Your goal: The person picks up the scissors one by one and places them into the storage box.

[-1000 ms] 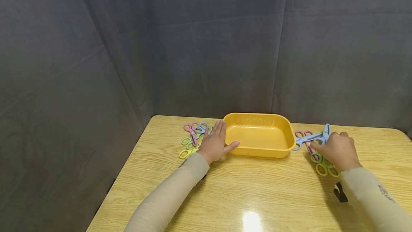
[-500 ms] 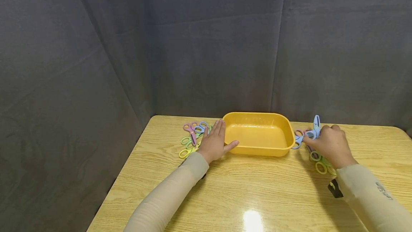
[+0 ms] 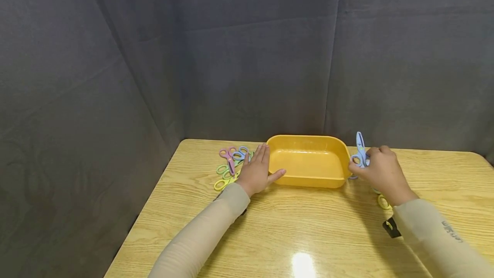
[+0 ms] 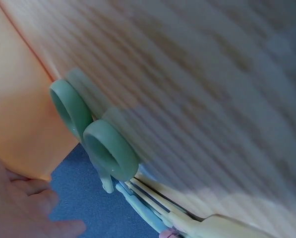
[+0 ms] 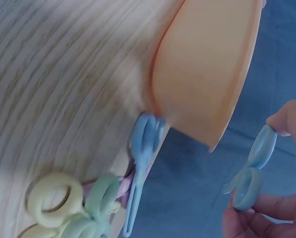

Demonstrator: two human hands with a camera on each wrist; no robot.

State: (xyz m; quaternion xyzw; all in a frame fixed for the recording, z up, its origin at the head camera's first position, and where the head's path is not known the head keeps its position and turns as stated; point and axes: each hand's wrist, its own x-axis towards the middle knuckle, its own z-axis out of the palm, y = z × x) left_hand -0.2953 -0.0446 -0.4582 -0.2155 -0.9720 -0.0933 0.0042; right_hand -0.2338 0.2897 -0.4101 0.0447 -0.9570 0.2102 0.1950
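Note:
My right hand [image 3: 382, 173] pinches a pair of blue scissors [image 3: 360, 151] by the handle loops, blades pointing up, just off the right end of the yellow plastic tray [image 3: 308, 182]. In the right wrist view the held scissors [image 5: 255, 171] are above the table, between thumb and fingers. My left hand [image 3: 255, 170] rests with straight fingers against the tray's left end, its thumb over the front rim. Beside it lie pink scissors [image 3: 228, 160], blue scissors [image 3: 241, 152], green ones [image 4: 110, 151] and yellow ones [image 3: 224, 182].
Right of the tray, another pair of blue scissors [image 5: 143, 148] lies against its end, near green [image 5: 102, 198] and yellow scissors [image 5: 53, 191], partly hidden by my right hand in the head view. A grey curtain [image 3: 247, 55] hangs behind the wooden table [image 3: 285, 226].
My right hand has lifted the blue scissors off the right-hand pile and carried them left toward the tray, turning the blades upright. My left hand stays in place.

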